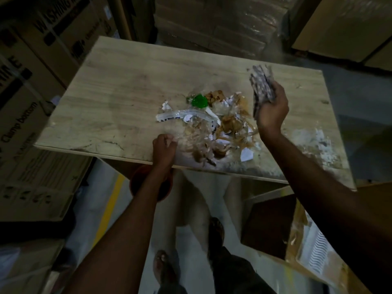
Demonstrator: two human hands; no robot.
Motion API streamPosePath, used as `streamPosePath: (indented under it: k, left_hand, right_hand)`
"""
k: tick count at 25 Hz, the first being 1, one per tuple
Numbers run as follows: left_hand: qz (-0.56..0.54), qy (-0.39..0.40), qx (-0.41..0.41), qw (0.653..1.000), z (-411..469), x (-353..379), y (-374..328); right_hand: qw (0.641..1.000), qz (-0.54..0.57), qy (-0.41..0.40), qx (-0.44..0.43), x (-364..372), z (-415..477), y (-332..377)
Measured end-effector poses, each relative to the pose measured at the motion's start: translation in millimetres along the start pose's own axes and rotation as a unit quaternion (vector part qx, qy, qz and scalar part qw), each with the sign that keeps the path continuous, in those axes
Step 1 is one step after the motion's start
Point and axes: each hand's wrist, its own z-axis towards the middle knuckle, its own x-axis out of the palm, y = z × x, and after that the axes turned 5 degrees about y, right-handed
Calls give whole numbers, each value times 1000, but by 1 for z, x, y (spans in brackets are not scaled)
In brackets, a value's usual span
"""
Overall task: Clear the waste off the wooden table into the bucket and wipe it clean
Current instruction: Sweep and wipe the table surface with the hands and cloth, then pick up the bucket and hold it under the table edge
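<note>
A heap of waste (214, 126) lies on the wooden table (127, 92): clear plastic wrap, white paper scraps, brown tape shreds and a green plastic piece (199, 101). My left hand (164, 148) rests at the table's near edge, its fingers curled on the edge of the clear plastic. My right hand (272, 111) is raised at the heap's right side and grips a grey patterned cloth (262, 85) that stands upright. An orange-brown bucket (137, 183) sits under the near edge, partly hidden by my left forearm.
Cardboard appliance boxes (36, 85) stand close on the left, wrapped stacks behind the table. White smears (314, 143) mark the table's right end. A dark brown board (269, 225) and another box are at lower right. My feet stand on a pale floor with a yellow line (110, 206).
</note>
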Motion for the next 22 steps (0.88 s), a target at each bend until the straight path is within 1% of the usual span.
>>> streamPosePath:
  k: [1,2,3,4,5,7,8,9,10,11,13,16,17,20,22]
  left_hand:
    - [-9,-6,9,1000,-3,-5,5]
    - [-25,-14,24,999,-5,-11,11]
    - [-45,-20,34,998,-10,-18,17]
    - [-72,-25,46,996,-15,-25,25]
    - [-94,-29,51,994,-20,-33,32]
    - [-131,-43,43,990,-31,-53,50]
    - [-144,-56,34,987,-34,-62,62]
    - [-139,-71,22,987,-35,-72,76]
    - [-126,-86,12,988,-34,-79,90]
    - [-113,-102,-8,988,-32,-85,109]
    - [-107,-127,-73,983,-28,-90,150]
    - [-120,-157,-196,961,-16,-85,229]
    - [-132,-154,-228,952,-11,-80,258]
    - [-191,-143,-266,934,2,-58,338]
    - [-195,-151,-279,928,18,-41,385]
  right_hand:
    - [991,100,-5,94,3,-6,14]
    - [961,201,15,187,5,-16,26]
    - [918,294,60,261,8,-31,39]
    - [869,368,111,312,13,-49,49]
    - [821,422,153,352,19,-69,57]
    - [736,486,222,415,38,-118,73]
    - [696,504,253,444,48,-142,78]
    - [667,509,271,473,57,-167,82]
    - [649,497,290,497,66,-190,82]
    - [641,469,313,520,77,-212,76]
    - [622,406,357,567,97,-247,57]
    - [604,336,352,631,125,-280,-4]
    - [604,324,340,644,136,-287,-28]
    - [598,312,327,662,168,-305,-101]
    - [598,313,324,663,194,-317,-145]
